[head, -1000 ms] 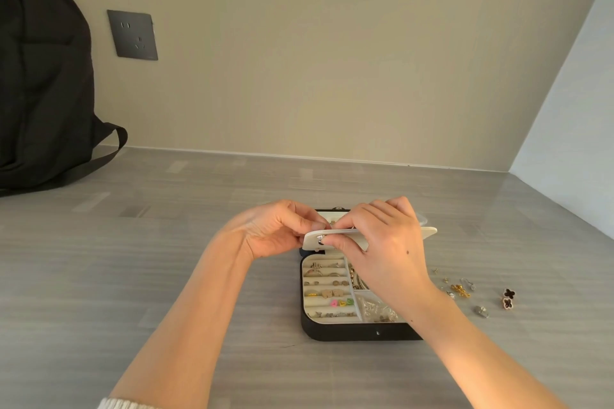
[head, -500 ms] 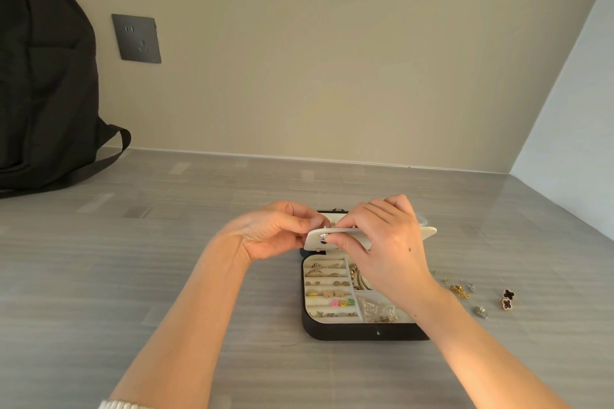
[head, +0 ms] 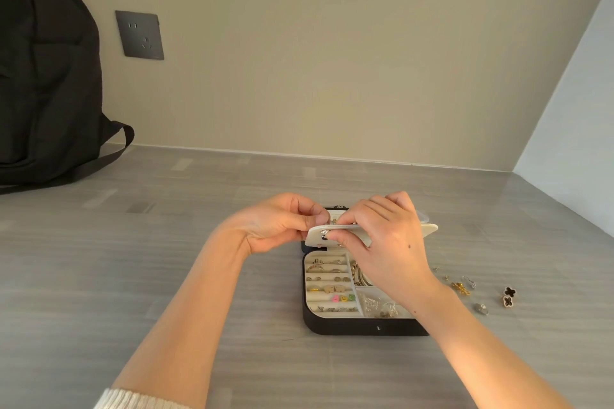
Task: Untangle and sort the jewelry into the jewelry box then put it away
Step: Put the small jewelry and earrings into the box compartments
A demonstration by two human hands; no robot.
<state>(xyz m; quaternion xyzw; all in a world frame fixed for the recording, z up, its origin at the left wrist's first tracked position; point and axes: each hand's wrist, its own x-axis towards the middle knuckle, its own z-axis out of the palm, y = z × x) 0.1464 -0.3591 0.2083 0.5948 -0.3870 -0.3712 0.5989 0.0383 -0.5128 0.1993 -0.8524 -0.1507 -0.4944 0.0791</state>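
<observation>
The person is wearing a white knitted sleeve [head: 131, 400] on the left arm. Only its end is peeking in, and it is looking soft and woolly, with little ribs running along it. The sleeve is ending far up the arm, so the left forearm [head: 186, 315] and the left hand [head: 279, 226] are showing bare. The right forearm [head: 475, 342] and the right hand [head: 388, 242] are showing bare too. One tiny dark dot [head: 408, 246] is sitting on the back of the right hand. Another tiny dot is sitting near the right wrist.
</observation>
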